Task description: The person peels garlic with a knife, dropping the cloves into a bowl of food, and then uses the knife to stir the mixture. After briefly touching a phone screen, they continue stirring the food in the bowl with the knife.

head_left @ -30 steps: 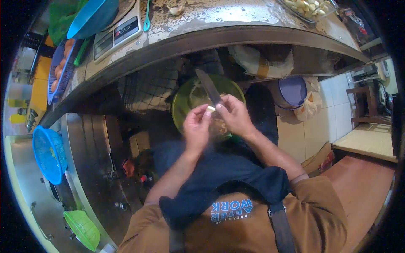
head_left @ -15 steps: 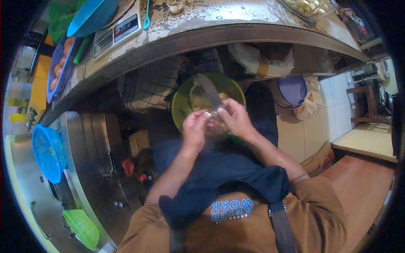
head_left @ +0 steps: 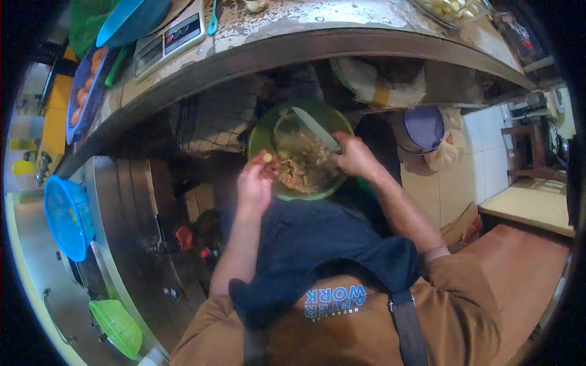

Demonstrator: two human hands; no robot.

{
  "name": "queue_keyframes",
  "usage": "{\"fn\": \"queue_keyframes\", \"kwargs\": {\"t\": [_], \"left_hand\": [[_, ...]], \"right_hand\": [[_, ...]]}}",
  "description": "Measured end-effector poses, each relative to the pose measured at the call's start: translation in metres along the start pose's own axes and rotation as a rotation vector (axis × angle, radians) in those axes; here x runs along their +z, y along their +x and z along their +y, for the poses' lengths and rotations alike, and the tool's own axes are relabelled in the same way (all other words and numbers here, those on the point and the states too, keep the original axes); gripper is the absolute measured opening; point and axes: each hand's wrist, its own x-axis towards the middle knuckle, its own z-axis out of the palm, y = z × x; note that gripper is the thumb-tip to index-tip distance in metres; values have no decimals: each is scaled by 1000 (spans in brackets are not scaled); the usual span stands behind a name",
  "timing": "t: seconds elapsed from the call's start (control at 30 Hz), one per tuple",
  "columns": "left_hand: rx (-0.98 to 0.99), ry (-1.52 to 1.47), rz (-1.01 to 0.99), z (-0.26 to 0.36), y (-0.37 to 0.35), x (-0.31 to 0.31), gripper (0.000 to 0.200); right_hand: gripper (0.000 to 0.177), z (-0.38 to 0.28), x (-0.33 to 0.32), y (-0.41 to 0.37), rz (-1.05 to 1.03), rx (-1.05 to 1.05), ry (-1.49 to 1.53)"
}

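My left hand [head_left: 257, 177] is closed on a pale peeled garlic clove [head_left: 267, 157], held up at the left edge of a green basin [head_left: 305, 197]. My right hand [head_left: 355, 155] grips a knife [head_left: 316, 129] by its handle at the basin's right side. The blade points up and left over the basin, apart from the clove. Inside the basin are brownish garlic skins [head_left: 296, 177] and some pale bits that are hard to make out. A glass dish of peeled garlic cloves [head_left: 453, 11] stands on the counter at the top right.
The worn counter [head_left: 262, 30] runs across the top, its edge beyond the basin. On it are a scale [head_left: 171, 43], a blue bowl [head_left: 131, 21], a teal spoon [head_left: 212, 21] and a basket of eggs [head_left: 88, 91]. A purple bucket [head_left: 423, 129] stands to the right, by a plastic bag [head_left: 448, 149].
My hands have moved apart: the left went left and up with the clove, the right shifted right with the knife. The blade has left the clove, and more of the basin's contents shows.
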Motion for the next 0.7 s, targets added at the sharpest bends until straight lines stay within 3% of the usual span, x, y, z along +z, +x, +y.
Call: {"fn": "queue_keyframes", "kwargs": {"t": [0.17,0.23,0.3,0.33,0.37,0.4,0.43,0.6,0.67,0.7], "left_hand": [[38,51,-7,7,0,-6,29],[45,116,-37,6,0,1,29],[-3,191,-69,9,-9,22,28],[-47,276,-86,9,-12,34,28],[-64,317,-175,4,-11,38,25],[-76,359,-264,-1,-9,43,23],[-53,342,-307,-7,-10,52,23],[-87,217,-361,-2,-9,80,10],[-20,309,-380,4,3,81,14],[85,429,-367,8,12,80,16]], "right_hand": [[45,-14,-7,3,-130,184,-130],[43,-11,-5,1,36,150,33],[45,-8,-1,-1,-49,142,246],[44,-31,-16,-5,-122,156,209],[44,-31,-10,-8,-101,60,295],[44,-38,-14,-8,-66,-118,108],[44,-48,-14,-10,-109,-29,180],[33,-56,-38,-9,34,-123,317],[23,-76,-83,-11,144,-122,178],[20,-81,-105,-7,247,-94,319]]}}
